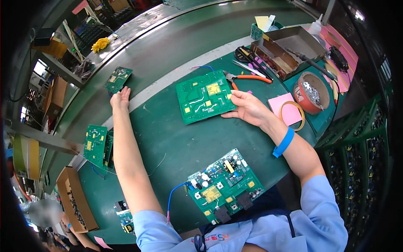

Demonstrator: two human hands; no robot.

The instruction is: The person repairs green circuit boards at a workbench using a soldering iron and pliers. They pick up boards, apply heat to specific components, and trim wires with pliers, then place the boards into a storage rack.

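Observation:
At the right edge of a large green circuit board [203, 97], my right hand [247, 108] pinches it, thumb above and fingers beneath. Its solder side, with yellow pads, faces up. My left arm reaches out to the far left, where my left hand [121, 99] has its fingertips at the lower edge of a smaller green circuit board [119, 79] and appears to grip it; part of that grip is hidden. Close to my body lies another circuit board [226, 185], component side up, with a blue wire [171, 197] at its left.
Orange-handled cutters [252, 77], tweezers, a metal tray [294, 46], a soldering iron [310, 63], a red pot [311, 93], pink pads [283, 108] and a yellow tape ring lie at right. Boards [95, 143] and a cardboard box [75, 201] are at left. A co-worker's arm shows lower left.

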